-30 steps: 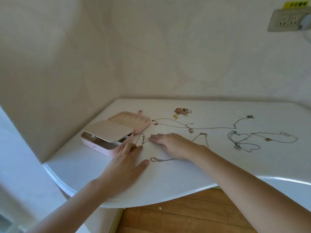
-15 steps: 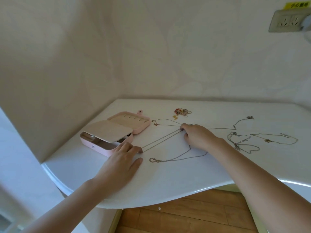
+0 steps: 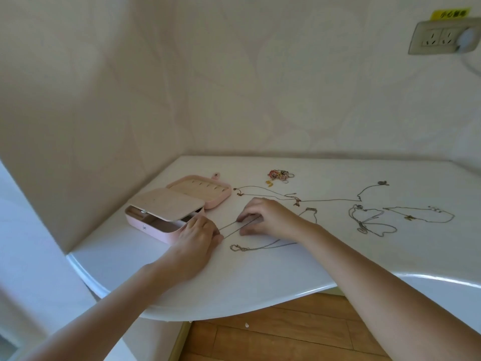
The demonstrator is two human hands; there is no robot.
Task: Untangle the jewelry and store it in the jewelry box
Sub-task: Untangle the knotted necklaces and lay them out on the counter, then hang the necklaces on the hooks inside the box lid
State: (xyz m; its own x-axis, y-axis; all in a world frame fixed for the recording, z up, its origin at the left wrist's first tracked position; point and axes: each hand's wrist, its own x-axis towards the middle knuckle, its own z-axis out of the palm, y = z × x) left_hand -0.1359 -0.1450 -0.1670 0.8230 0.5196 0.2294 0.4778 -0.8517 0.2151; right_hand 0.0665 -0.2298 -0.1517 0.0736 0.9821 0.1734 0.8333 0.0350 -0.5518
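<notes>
A pink jewelry box lies open at the left of the white table, its beige inner tray swung over the base. My left hand sits right beside the box, fingers curled, and pinches one end of a thin silver necklace chain. The chain's two strands run taut to my right hand, whose curled fingers hold them against the table. The clasp end of the chain trails in front of both hands.
More thin necklaces lie spread on the right: a long one, a looped one and one with a small pendant. A small pile of coloured rings sits behind. Walls close the corner; a wall socket is at upper right.
My right hand drew the chain out to the right, then came back left, nearer the left hand. My left hand went from lying flat to pinching the chain's end.
</notes>
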